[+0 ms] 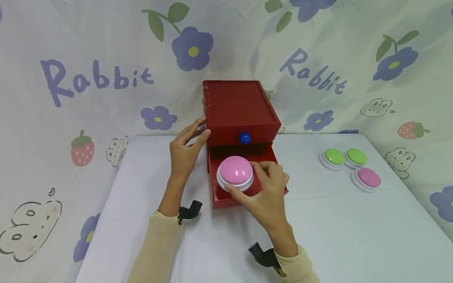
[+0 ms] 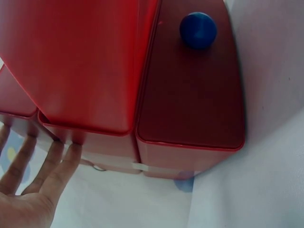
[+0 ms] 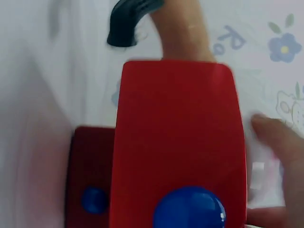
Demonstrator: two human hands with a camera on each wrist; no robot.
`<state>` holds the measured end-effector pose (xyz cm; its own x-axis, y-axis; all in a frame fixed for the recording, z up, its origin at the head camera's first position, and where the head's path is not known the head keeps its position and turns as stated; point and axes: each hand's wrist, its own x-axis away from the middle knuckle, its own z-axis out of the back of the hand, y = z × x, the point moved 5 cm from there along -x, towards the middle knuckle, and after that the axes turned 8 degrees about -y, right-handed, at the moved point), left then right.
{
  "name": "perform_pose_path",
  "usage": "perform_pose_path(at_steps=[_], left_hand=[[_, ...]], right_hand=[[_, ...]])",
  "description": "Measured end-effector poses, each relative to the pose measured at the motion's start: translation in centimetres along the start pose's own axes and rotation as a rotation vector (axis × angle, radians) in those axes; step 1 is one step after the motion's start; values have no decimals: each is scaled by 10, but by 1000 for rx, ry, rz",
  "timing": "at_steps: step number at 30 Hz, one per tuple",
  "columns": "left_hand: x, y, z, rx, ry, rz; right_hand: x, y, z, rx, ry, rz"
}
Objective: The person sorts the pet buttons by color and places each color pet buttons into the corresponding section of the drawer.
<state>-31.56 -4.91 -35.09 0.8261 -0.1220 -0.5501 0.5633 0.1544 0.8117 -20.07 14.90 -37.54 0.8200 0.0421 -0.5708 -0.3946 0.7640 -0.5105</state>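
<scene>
A red drawer cabinet [image 1: 240, 103] with blue knobs stands at the table's far side, one lower drawer [image 1: 231, 203] pulled out. My right hand [image 1: 266, 196] holds a pink push button [image 1: 236, 169] with a white base over this drawer, thumb and fingers at its rim. Whether its base touches the drawer floor I cannot tell. My left hand [image 1: 185, 152] rests against the cabinet's left side, fingers extended. In the left wrist view, those fingers [image 2: 57, 166] touch the side beside the drawers. The right wrist view shows the drawer front [image 3: 178, 128] and a blurred thumb [image 3: 275, 135].
Two green push buttons [image 1: 334, 157] [image 1: 356, 157] and another pink one [image 1: 369, 177] sit on the table's right part. A patterned cloth [image 1: 106, 31] hangs behind. Below the open drawer is a shut drawer with a blue knob [image 2: 198, 30].
</scene>
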Motion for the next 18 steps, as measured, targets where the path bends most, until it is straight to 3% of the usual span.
perform_pose_path(at_steps=[5, 10, 18], left_hand=[[-1, 1, 1, 35, 4, 6], [-1, 1, 1, 51, 2, 18], [0, 0, 1, 59, -2, 19]], right_hand=[[-3, -3, 0, 55, -69, 34], [-5, 7, 10, -20, -39, 16], [-7, 41, 31, -17, -18, -29]])
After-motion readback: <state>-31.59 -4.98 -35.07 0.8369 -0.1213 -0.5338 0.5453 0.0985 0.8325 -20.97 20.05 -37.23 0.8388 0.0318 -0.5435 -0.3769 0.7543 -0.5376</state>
